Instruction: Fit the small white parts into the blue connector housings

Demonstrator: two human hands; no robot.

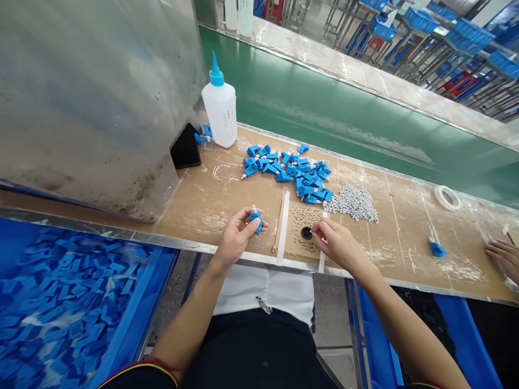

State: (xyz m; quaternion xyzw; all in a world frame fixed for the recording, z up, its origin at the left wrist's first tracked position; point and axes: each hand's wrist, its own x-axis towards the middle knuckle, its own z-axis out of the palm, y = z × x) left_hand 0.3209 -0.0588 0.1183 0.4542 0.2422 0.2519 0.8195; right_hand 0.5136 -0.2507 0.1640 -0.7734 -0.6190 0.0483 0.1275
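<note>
My left hand (239,232) is closed round a small blue plastic part (256,219), whose white tip points up and away from me. The thumb and fingers of my right hand (334,237) are pinched together at the right edge of a small round black dish (307,233). Whatever lies between those fingertips is too small to make out. Under the dish is a speckled cardboard patch (300,249) edged by white tape strips. A heap of similar blue plastic parts (304,175) lies beyond both hands, beside a pile of small grey-white pieces (352,203).
At the back left stands a white bottle (221,113) with a blue nozzle, near a black flat object (186,148). A metal panel (93,97) rises on the left. A blue bin (133,324) holds many blue parts. Tape roll (458,204) and another person's hand (505,256) are right.
</note>
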